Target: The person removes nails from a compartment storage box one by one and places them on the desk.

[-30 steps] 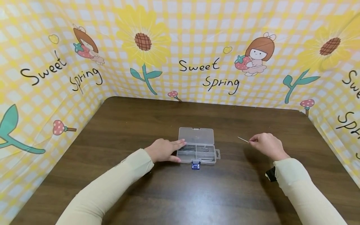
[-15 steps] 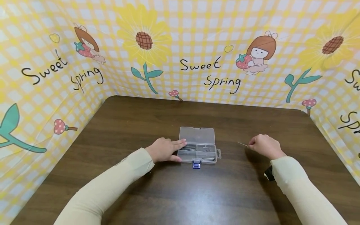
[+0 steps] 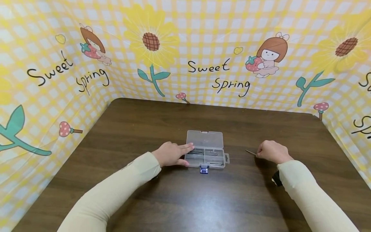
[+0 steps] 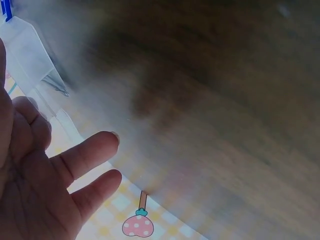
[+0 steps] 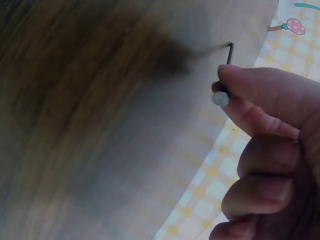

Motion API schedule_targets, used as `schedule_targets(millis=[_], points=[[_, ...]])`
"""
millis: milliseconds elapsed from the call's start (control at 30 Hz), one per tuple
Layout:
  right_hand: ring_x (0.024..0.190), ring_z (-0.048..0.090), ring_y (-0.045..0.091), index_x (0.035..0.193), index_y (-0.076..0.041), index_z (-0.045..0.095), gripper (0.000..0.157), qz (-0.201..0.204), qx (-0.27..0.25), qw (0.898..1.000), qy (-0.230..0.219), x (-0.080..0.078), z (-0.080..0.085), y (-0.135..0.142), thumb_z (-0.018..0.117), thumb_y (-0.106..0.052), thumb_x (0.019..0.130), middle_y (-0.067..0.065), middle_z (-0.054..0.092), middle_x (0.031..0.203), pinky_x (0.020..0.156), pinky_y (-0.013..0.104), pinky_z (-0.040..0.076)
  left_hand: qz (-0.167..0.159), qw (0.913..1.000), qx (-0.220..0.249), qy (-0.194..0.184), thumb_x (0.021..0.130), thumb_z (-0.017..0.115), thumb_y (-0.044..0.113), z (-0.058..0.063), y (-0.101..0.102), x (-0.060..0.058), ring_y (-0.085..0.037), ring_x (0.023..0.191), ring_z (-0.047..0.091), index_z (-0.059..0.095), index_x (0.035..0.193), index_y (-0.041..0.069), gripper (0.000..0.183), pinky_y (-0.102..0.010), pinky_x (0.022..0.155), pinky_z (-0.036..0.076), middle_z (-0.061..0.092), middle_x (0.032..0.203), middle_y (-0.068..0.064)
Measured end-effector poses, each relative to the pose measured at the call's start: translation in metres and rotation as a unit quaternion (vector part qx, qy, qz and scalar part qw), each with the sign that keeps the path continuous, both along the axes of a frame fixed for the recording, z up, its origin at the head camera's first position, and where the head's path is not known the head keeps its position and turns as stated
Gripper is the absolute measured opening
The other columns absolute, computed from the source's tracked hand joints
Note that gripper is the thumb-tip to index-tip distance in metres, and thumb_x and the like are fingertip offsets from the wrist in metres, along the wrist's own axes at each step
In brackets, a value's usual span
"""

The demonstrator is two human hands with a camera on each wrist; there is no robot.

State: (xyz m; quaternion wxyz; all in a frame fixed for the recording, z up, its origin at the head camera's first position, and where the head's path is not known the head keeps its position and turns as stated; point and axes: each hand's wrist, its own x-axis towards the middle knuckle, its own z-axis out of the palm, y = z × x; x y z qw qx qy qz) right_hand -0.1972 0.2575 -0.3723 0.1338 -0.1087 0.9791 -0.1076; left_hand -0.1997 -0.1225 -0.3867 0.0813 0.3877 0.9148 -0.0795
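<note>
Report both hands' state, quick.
Left hand: open, touching the clear box.
Right hand: closed, pinching a nail.

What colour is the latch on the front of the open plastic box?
The latch is blue; it shows best in the head view.

The left arm (image 3: 113, 190) slants up from the lower left, the right arm (image 3: 316, 196) from the lower right. The left hand (image 3: 169, 154) lies back upward, thumb apart from the extended fingers (image 4: 89, 156), two of them straight and spread. The right hand (image 3: 272, 152) pinches with thumb and forefinger; its other fingers (image 5: 257, 195) curl palmward.
</note>
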Motion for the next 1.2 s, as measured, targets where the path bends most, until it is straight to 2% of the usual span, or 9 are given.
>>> schedule_targets(millis=[133, 267, 433, 667, 800, 900, 1067, 1200], points=[[0.068, 0.050, 0.017, 0.081, -0.014, 0.075, 0.010, 0.005, -0.002, 1.000, -0.019, -0.001, -0.001, -0.003, 0.066, -0.013, 0.082, 0.000, 0.066, 0.080, 0.055, 0.040, 0.040, 0.006, 0.9999, -0.008, -0.002, 0.090, 0.050, 0.058, -0.001, -0.001, 0.000, -0.020, 0.068, 0.059, 0.034, 0.150, 0.018, 0.075, -0.032, 0.067, 0.046, 0.034, 0.153, 0.005], [0.071, 0.054, 0.018, 0.086, -0.011, 0.076, 0.010, 0.006, 0.000, 1.000, -0.021, -0.001, 0.001, 0.001, 0.067, -0.013, 0.082, 0.005, 0.068, 0.085, 0.057, 0.042, 0.044, 0.007, 0.9999, -0.013, -0.001, 0.090, 0.050, 0.059, 0.001, 0.004, -0.004, -0.019, 0.065, 0.057, 0.033, 0.151, 0.019, 0.075, -0.031, 0.066, 0.045, 0.032, 0.153, 0.006], [0.071, 0.053, 0.018, 0.087, -0.010, 0.076, 0.011, -0.002, -0.002, 1.000, -0.024, 0.000, 0.002, 0.003, 0.067, -0.014, 0.082, 0.005, 0.068, 0.086, 0.057, 0.044, 0.044, 0.013, 0.9996, -0.014, -0.019, 0.090, 0.050, 0.059, 0.003, 0.008, -0.006, -0.022, 0.075, 0.063, 0.032, 0.151, 0.021, 0.075, -0.033, 0.070, 0.047, 0.030, 0.154, 0.007], [0.073, 0.057, 0.018, 0.086, -0.012, 0.077, 0.010, 0.006, -0.007, 1.000, -0.024, -0.002, 0.000, -0.001, 0.068, -0.014, 0.082, 0.004, 0.069, 0.087, 0.057, 0.045, 0.045, 0.022, 0.9995, -0.001, -0.024, 0.089, 0.053, 0.058, 0.004, 0.002, 0.001, -0.020, 0.058, 0.054, 0.034, 0.150, 0.020, 0.074, -0.033, 0.065, 0.046, 0.032, 0.153, 0.006], [0.076, 0.061, 0.020, 0.087, -0.013, 0.077, 0.010, 0.013, -0.012, 1.000, -0.014, -0.006, 0.006, -0.004, 0.068, -0.015, 0.082, 0.006, 0.070, 0.088, 0.056, 0.045, 0.046, 0.022, 0.9991, 0.011, -0.033, 0.090, 0.054, 0.056, 0.004, 0.000, 0.001, -0.018, 0.047, 0.041, 0.035, 0.150, 0.018, 0.074, -0.032, 0.059, 0.045, 0.033, 0.153, 0.004], [0.081, 0.063, 0.024, 0.092, -0.012, 0.076, 0.013, 0.014, -0.021, 1.000, -0.007, -0.009, 0.013, -0.009, 0.069, -0.017, 0.083, 0.009, 0.070, 0.094, 0.059, 0.047, 0.047, 0.023, 0.9992, 0.010, -0.032, 0.090, 0.053, 0.057, 0.003, -0.001, 0.000, -0.016, 0.045, 0.034, 0.035, 0.150, 0.018, 0.074, -0.031, 0.056, 0.043, 0.032, 0.153, 0.004], [0.089, 0.065, 0.030, 0.100, -0.007, 0.075, 0.020, 0.031, -0.042, 0.999, -0.003, -0.010, 0.022, -0.024, 0.067, -0.017, 0.084, 0.012, 0.070, 0.101, 0.066, 0.048, 0.050, 0.019, 0.9991, 0.008, -0.037, 0.090, 0.053, 0.057, 0.002, 0.000, -0.002, -0.015, 0.044, 0.032, 0.034, 0.150, 0.018, 0.075, -0.031, 0.055, 0.041, 0.032, 0.153, 0.004], [0.086, 0.065, 0.025, 0.100, -0.006, 0.074, 0.019, 0.058, -0.066, 0.996, 0.001, -0.012, 0.027, -0.038, 0.067, -0.017, 0.085, 0.007, 0.071, 0.097, 0.069, 0.045, 0.050, 0.015, 0.9990, 0.014, -0.039, 0.090, 0.054, 0.056, 0.003, 0.000, -0.002, -0.015, 0.043, 0.031, 0.035, 0.150, 0.017, 0.075, -0.031, 0.053, 0.041, 0.033, 0.153, 0.003]])
